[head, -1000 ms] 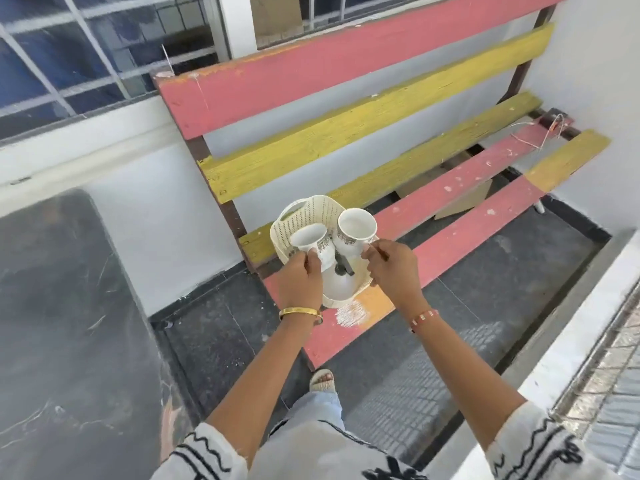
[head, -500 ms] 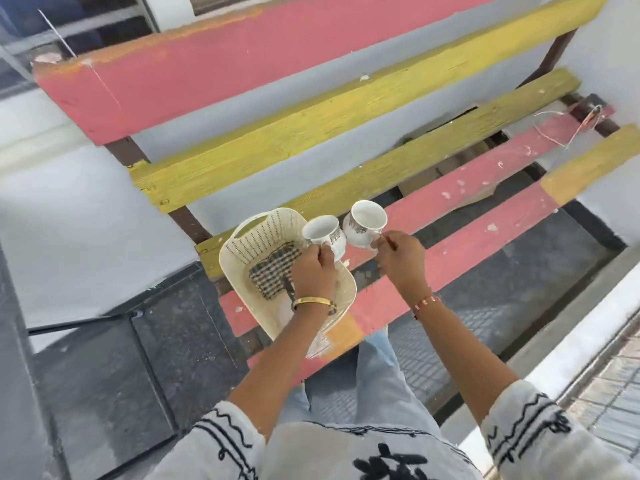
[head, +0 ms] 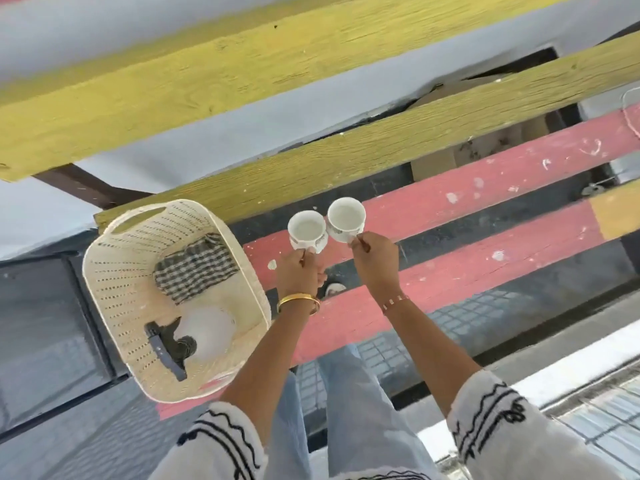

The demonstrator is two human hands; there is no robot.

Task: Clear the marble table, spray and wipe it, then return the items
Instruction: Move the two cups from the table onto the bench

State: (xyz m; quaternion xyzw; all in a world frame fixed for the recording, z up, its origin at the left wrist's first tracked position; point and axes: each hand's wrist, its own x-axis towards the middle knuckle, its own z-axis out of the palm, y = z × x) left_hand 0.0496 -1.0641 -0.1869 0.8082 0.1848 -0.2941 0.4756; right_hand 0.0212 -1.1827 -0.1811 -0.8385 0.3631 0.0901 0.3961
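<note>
Two white cups up in the air, one in each hand, right over the slatted table!

The left cup (head: 307, 229) and the right cup (head: 346, 219) sit side by side, nearly touching, mouths up. The left hand (head: 298, 274) has its grip pinched on the left cup's handle; the right hand (head: 375, 258) has its grip pinched on the right cup's. Just left of them, a cream basket (head: 114, 271) rests on the table (head: 467, 268), holding a checked cloth (head: 195, 270) and a spray bottle (head: 197, 336) lying on its side.

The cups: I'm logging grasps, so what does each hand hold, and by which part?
Left hand pinches the left cup by its handle; right hand the right cup likewise.
</note>
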